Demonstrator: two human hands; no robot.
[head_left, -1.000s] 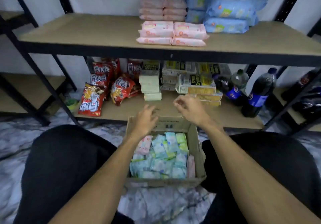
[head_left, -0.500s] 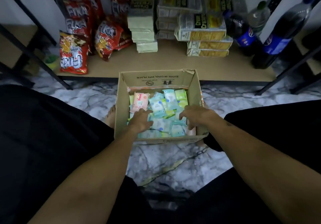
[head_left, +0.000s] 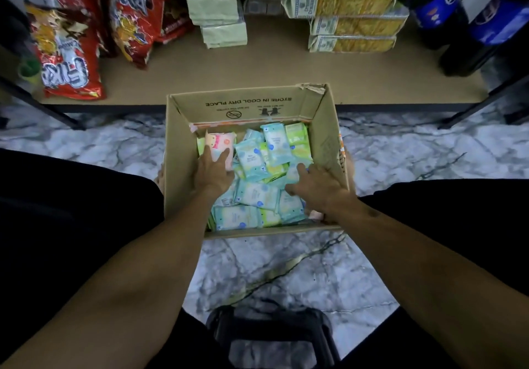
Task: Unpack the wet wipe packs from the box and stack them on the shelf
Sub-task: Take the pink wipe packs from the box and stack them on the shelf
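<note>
An open cardboard box stands on the marble floor between my knees. It holds several small wet wipe packs, mostly light blue and green. One pink pack lies at the far left of the box. My left hand rests on the pink pack with its fingers laid straight over it. My right hand lies spread on the blue packs by the box's right wall, with thumb and forefinger apart. A second pink pack peeks out under my right wrist.
The lower shelf board runs just behind the box. It carries red snack bags, a stack of green packs, cracker packages and dark soda bottles. Black shelf legs flank the box. A dark stool sits below.
The view has tilted down, so the upper shelf is out of frame. Both hands dropped into the box. My left hand slid forward onto the pink pack.
</note>
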